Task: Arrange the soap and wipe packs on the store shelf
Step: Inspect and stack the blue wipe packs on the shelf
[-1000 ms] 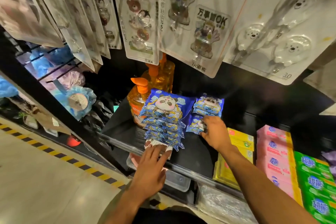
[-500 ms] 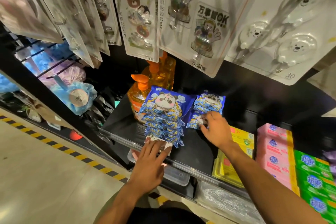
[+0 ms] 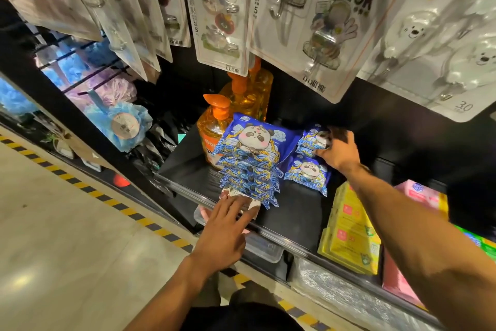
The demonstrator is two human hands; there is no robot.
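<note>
**A:** Where are your hands?

**B:** Your left hand (image 3: 225,226), fingers straight and slightly apart, presses the front of the overlapping row of blue panda-print wipe packs (image 3: 249,169) at the black shelf tray (image 3: 295,212) lip. Your right hand (image 3: 338,150) curls its fingers round the rear small blue wipe pack (image 3: 311,140).

**A:** And the soap?

**B:** The orange pump soap bottles (image 3: 213,129) stand behind that row, in the same tray.

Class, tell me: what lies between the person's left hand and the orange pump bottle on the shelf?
In the head view, a row of overlapping blue panda wipe packs runs from the left hand back toward the orange pump bottle.
</note>
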